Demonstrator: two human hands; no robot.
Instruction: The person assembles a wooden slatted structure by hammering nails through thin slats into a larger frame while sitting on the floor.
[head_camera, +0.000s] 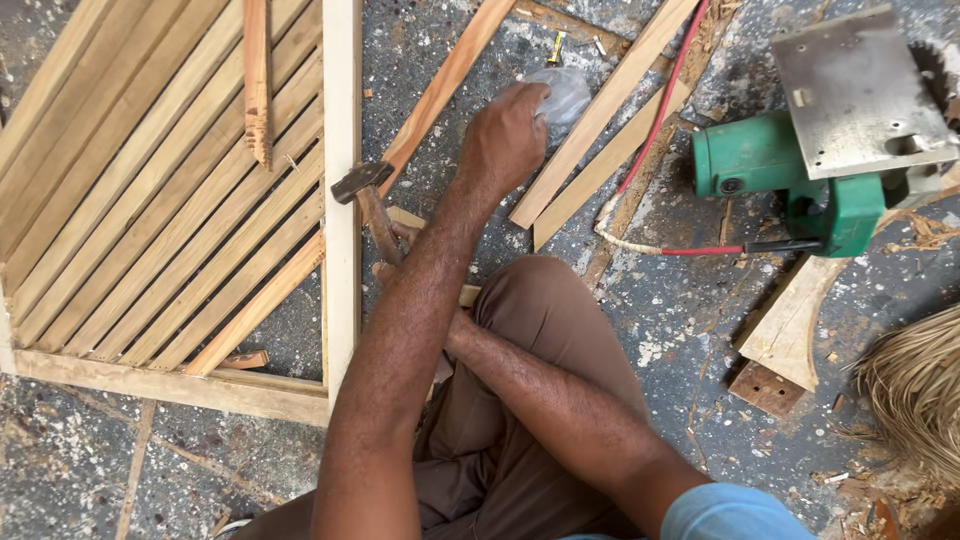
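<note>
Left hand (505, 135) is reaching out, fingers closed on a small clear plastic bag (565, 92) on the floor, while the right hand (400, 250), crossed under it, grips a wooden-handled steel hammer (362, 185). Just left of the hammer, the pale slatted wooden frame (340, 200) looks mostly filled with diagonal slats, bottom corner open; a green circular saw (820, 150) sits well off to the right.

Left hand (505, 135) reaching, arms crossed

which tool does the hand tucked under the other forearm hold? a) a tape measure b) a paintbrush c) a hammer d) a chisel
c: the right hand, crossing under the left forearm, grips the wooden handle of a hammer whose dark metal head sits beside the wooden frame, while the left hand reaches into a clear plastic bag on the floor.
</note>
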